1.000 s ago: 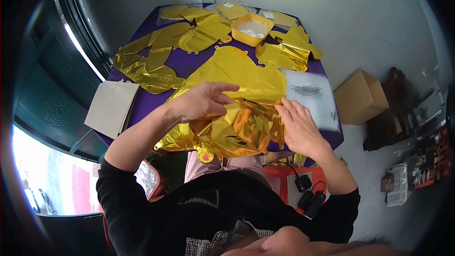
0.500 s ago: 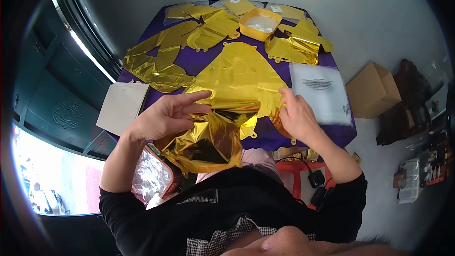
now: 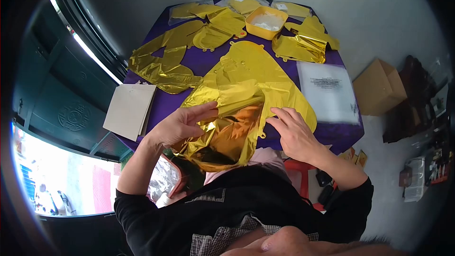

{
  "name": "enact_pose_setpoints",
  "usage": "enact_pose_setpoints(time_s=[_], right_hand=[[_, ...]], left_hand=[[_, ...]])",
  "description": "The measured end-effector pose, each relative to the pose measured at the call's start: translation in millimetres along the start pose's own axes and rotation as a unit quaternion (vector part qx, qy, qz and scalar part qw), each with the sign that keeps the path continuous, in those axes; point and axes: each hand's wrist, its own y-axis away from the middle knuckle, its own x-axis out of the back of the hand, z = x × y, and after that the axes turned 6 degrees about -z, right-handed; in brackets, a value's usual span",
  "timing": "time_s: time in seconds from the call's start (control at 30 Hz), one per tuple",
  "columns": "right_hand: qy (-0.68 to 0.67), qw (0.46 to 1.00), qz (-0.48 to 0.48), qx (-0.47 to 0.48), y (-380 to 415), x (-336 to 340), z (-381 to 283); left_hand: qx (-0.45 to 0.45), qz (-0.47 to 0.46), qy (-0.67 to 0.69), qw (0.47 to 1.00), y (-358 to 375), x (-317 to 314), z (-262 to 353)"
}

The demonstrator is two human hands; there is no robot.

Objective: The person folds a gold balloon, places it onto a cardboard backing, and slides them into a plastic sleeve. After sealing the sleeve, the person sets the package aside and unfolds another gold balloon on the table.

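A large gold foil balloon, flat and uninflated, lies across the near middle of the table. Its front part is folded back and hangs crumpled over the edge, the shiny inner fold facing up. On the left of that fold, my left hand lies against the foil with fingers stretched and thumb apart. My right hand rests at the fold's right side, its slightly bent fingers touching the foil near a small tab. Nothing shows gripped in either hand.
More flat gold foil balloons lie left and at the back right. Behind stands a yellow tub with whitish contents. Clear plastic bags lie right, pale card left. A cardboard box stands beyond the table.
The balloon's right part has come down flatter and spread to the right. My right hand has moved lower, onto the foil's front, and my left hand stays at the fold's left side.
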Motion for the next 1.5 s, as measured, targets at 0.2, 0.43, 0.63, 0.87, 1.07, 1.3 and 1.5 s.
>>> enact_pose_setpoints(time_s=[0.2,0.43,0.63,0.87,1.07,1.3,1.5], right_hand=[[-0.058,0.996,0.07,0.005,-3,-10,6],[-0.066,0.991,0.117,-0.011,-7,-9,19],[-0.079,0.987,0.136,-0.028,0,-5,29],[-0.094,0.982,0.161,-0.04,6,-3,37],[-0.094,0.978,0.178,-0.053,10,-4,41],[-0.093,0.976,0.19,-0.048,11,-1,40],[-0.091,0.974,0.201,-0.042,9,-3,40]], left_hand=[[0.013,-0.04,-0.131,0.99,-10,6,22],[-0.009,-0.039,-0.158,0.987,-56,29,33],[0.034,-0.006,-0.15,0.988,-81,48,31],[0.01,-0.025,-0.264,0.964,-81,50,31],[0.083,-0.004,-0.283,0.956,-89,55,36],[0.142,-0.007,-0.231,0.962,-88,43,43],[0.066,-0.022,-0.376,0.924,-79,64,16]])
